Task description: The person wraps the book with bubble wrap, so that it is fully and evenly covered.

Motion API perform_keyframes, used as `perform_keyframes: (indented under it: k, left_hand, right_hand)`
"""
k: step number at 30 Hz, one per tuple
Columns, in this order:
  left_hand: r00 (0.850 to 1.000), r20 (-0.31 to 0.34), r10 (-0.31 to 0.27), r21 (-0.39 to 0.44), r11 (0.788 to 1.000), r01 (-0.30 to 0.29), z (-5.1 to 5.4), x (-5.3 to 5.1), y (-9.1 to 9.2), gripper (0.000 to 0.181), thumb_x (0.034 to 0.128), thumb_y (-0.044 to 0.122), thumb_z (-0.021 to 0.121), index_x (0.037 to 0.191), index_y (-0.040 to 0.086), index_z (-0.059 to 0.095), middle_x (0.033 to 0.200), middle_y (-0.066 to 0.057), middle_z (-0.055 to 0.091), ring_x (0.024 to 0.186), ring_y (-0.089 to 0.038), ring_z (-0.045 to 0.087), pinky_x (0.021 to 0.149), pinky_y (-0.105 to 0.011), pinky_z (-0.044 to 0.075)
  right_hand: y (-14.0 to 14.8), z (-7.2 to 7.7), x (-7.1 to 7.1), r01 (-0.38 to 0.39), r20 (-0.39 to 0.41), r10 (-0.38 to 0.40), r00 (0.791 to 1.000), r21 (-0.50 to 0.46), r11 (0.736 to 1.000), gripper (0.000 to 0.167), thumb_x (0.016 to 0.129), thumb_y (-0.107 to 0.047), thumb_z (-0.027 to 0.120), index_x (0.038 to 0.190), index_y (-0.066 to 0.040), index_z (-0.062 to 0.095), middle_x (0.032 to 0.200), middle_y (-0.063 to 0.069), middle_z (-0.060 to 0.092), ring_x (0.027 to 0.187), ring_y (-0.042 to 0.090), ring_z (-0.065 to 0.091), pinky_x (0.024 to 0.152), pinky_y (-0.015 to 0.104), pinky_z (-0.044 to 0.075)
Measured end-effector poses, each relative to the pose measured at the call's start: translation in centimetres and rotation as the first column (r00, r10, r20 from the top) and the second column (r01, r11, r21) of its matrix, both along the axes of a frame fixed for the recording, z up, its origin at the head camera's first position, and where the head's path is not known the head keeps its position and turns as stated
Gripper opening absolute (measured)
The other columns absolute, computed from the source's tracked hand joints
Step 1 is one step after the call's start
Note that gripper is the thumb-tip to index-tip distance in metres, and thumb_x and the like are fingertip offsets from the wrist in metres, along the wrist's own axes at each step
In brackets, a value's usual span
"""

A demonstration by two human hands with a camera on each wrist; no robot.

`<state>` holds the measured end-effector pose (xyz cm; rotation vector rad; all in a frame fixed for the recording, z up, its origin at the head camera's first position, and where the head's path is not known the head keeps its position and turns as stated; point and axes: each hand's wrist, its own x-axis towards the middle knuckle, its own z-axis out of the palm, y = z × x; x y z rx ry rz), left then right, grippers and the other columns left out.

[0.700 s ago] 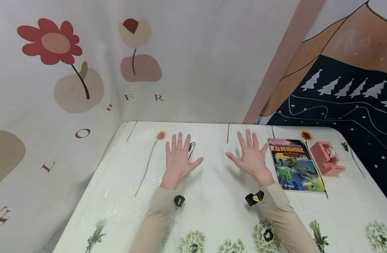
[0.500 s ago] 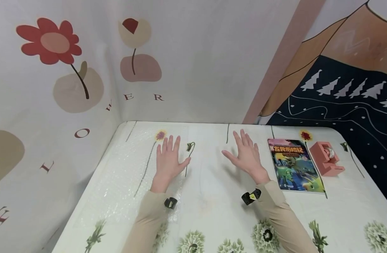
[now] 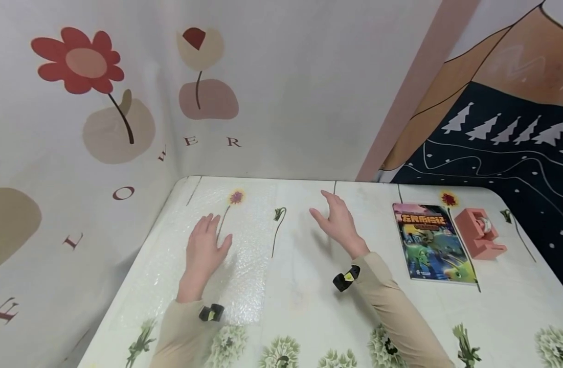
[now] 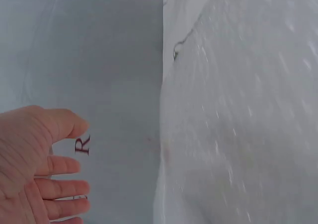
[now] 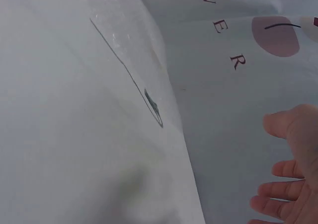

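Note:
My left hand (image 3: 204, 255) hovers over a sheet of bubble wrap (image 3: 244, 286) on the left half of the table, fingers loosely extended and thumb apart. In the left wrist view the same hand (image 4: 35, 169) holds nothing, and the shiny wrap (image 4: 238, 110) fills the right side. Over the middle of the table, my right hand (image 3: 338, 225) is also without any object, its thumb spread from the fingers. The right wrist view shows that hand (image 5: 293, 169) at the lower right. A colourful book (image 3: 435, 243) lies flat to the right of my right hand.
A pink tape dispenser (image 3: 479, 232) with a roll of tape stands beside the book's right edge. The white table (image 3: 516, 306) has a printed flower pattern. Printed fabric walls (image 3: 299, 102) rise behind and to the left; a dark printed cloth (image 3: 493, 148) hangs at the right.
My left hand has moved left and nearer, onto the area above the bubble wrap. The right hand has shifted a little left, its fingers closer together. The book and dispenser stay put.

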<state>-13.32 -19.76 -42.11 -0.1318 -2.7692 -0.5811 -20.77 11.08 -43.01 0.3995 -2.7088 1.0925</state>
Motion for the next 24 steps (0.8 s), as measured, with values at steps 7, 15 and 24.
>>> perform_keyframes:
  k: [7,15,24]
  left_hand:
    - [0.994,-0.055,0.092,0.04,0.995,-0.09,-0.7,2.3,-3.3,0.038,0.0847,0.007,0.062,0.116,-0.013,0.055,0.124,-0.032,0.049,0.118,-0.047,0.043,0.095,-0.057,0.039]
    - [0.975,0.026,0.219,0.033,0.975,-0.22,-1.5,4.8,-7.0,0.036,0.084,0.003,0.06,0.115,-0.015,0.054,0.121,-0.035,0.049,0.114,-0.05,0.044,0.089,-0.059,0.041]
    - [0.902,0.251,0.351,0.008,0.931,-0.365,-2.2,6.8,-10.2,0.042,0.0882,0.006,0.054,0.121,-0.018,0.046,0.122,-0.039,0.044,0.113,-0.054,0.041,0.089,-0.06,0.04]
  right_hand:
    - [-2.7,-0.6,-0.8,-0.027,0.019,0.028,0.999,-0.062,0.998,0.05,0.09,-0.02,0.062,0.132,0.004,0.048,0.129,0.021,0.053,0.115,0.034,0.052,0.094,0.046,0.043]
    - [-5.7,-1.5,-1.6,-0.078,0.091,0.09,0.992,-0.126,0.989,0.043,0.09,-0.014,0.062,0.128,0.003,0.051,0.125,0.018,0.056,0.11,0.03,0.055,0.092,0.04,0.046]
    - [-9.0,-2.5,-2.2,-0.08,0.193,0.116,0.974,-0.184,0.98,0.036,0.088,-0.011,0.064,0.121,0.004,0.057,0.112,0.017,0.062,0.101,0.027,0.059,0.084,0.037,0.05]
